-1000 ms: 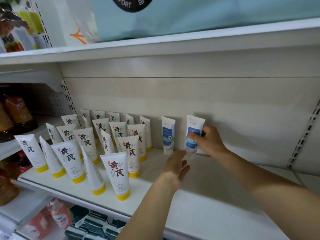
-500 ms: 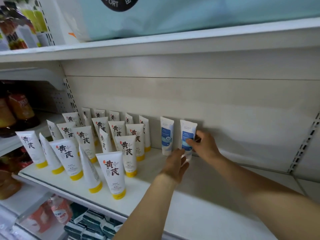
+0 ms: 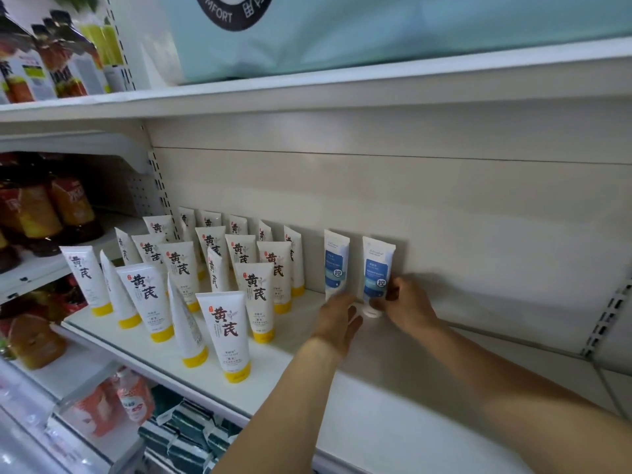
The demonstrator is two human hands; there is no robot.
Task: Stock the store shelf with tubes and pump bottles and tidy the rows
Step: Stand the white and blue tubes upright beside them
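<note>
Two white tubes with blue labels stand cap-down against the back wall of the white shelf (image 3: 393,415). The left blue tube (image 3: 336,263) stands free. My right hand (image 3: 408,307) pinches the right blue tube (image 3: 376,271) at its lower part, its cap on the shelf. Below and between the two tubes, my left hand (image 3: 338,319) reaches in with relaxed fingers close to the right tube's cap; whether it touches is unclear. Several white tubes with yellow caps (image 3: 225,333) fill the shelf's left part in rows.
The shelf's right part is bare up to a slotted upright (image 3: 608,319). A pale blue pack (image 3: 342,29) sits on the shelf above. Dark bottles (image 3: 48,206) stand on the neighbouring shelf at left. Dark green packs (image 3: 191,432) and pink pouches (image 3: 133,398) lie on the lower shelf.
My right hand has lowered the right blue tube onto the shelf and set it upright beside the other blue tube. My left hand stayed just below the tubes.
</note>
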